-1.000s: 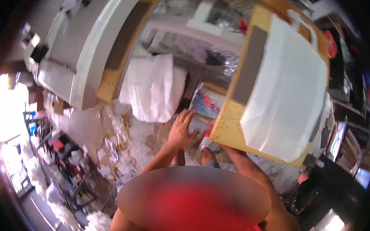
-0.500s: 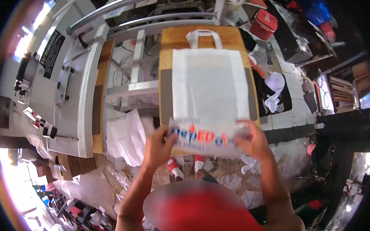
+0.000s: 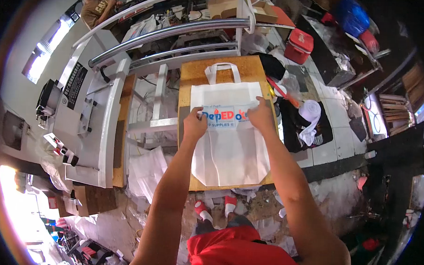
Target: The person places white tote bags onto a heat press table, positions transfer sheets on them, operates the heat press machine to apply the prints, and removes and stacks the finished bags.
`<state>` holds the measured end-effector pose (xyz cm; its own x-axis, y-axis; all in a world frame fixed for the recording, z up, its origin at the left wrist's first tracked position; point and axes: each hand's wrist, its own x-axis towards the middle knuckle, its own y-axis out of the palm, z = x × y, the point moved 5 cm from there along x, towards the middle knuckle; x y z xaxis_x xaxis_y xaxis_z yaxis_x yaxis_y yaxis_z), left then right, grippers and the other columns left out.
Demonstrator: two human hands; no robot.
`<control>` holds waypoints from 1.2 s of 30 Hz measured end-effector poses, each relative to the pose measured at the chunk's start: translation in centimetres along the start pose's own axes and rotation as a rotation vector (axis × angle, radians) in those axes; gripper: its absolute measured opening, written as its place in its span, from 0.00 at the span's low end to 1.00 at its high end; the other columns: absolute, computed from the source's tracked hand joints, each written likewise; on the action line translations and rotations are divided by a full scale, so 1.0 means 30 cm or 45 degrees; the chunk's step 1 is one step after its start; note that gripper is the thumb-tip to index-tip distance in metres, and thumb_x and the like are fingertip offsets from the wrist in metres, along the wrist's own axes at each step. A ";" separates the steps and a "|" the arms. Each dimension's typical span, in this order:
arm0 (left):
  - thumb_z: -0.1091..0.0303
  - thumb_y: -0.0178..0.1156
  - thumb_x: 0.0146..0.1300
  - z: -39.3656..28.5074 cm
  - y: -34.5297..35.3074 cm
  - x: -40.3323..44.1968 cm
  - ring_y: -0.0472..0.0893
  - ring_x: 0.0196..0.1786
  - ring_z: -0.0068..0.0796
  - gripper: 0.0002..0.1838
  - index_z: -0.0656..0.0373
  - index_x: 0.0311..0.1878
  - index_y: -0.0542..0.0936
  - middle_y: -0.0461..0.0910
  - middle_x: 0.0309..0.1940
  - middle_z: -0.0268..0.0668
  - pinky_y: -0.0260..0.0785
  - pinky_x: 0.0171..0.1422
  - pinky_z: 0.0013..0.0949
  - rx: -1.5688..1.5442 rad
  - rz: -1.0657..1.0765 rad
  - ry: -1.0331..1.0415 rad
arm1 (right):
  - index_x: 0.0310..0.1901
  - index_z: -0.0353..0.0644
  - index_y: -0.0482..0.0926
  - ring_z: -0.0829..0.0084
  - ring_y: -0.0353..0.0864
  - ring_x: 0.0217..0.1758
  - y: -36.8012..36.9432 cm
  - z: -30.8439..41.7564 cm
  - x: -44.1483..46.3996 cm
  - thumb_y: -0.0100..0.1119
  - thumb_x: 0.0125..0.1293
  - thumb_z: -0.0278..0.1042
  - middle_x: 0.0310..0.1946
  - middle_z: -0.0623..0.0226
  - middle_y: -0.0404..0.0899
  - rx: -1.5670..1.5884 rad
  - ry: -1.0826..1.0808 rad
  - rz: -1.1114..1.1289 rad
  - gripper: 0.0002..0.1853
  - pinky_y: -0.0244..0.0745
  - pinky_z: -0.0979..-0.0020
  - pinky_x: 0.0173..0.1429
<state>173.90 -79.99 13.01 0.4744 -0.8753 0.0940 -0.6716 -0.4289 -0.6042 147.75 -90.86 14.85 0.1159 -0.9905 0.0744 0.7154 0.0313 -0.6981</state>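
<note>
A white tote bag lies flat on a wooden board, its handles pointing away from me. Across the bag's upper part lies a printed transfer sheet with blue and red lettering. My left hand is closed at the sheet's left edge, fingers pinched on it. At the right edge, my right hand pinches the sheet as well and covers the end of the lettering. Both hands rest on or just above the bag; the exact contact cannot be seen.
A white-framed press machine with metal bars stands to the left. Right of the board are a white cloth roll and a red cooler box. Another person sits at the far left. White bags hang beside the board.
Both hands have carried the printed sheet from the board's near edge forward onto the bag. The view has shifted, showing the whole bag and the other person.
</note>
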 end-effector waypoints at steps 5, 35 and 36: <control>0.66 0.66 0.62 -0.007 -0.003 -0.018 0.82 0.31 0.40 0.21 0.57 0.59 0.82 0.81 0.27 0.43 0.76 0.42 0.41 0.130 0.027 0.124 | 0.74 0.41 0.61 0.41 0.85 0.49 -0.008 0.016 -0.047 0.65 0.60 0.30 0.42 0.37 0.84 0.037 0.010 0.154 0.39 0.79 0.49 0.56; 0.65 0.60 0.68 -0.087 -0.036 -0.161 0.76 0.55 0.55 0.27 0.57 0.71 0.73 0.78 0.50 0.50 0.73 0.62 0.48 0.539 0.309 0.535 | 0.68 0.45 0.73 0.46 0.79 0.54 -0.029 0.004 -0.100 0.67 0.60 0.27 0.55 0.46 0.77 0.042 -0.190 0.179 0.31 0.76 0.54 0.60; 0.66 0.60 0.68 -0.086 -0.035 -0.166 0.75 0.56 0.55 0.25 0.57 0.68 0.76 0.76 0.52 0.51 0.72 0.63 0.48 0.520 0.273 0.516 | 0.66 0.46 0.74 0.46 0.78 0.57 -0.028 0.001 -0.105 0.67 0.61 0.28 0.57 0.47 0.76 0.013 -0.154 0.200 0.30 0.75 0.55 0.60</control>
<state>170.77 -75.77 15.22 0.0446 -0.9823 0.1819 -0.4173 -0.1837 -0.8900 146.82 -87.76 15.22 0.3082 -0.9500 0.0504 0.6888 0.1863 -0.7006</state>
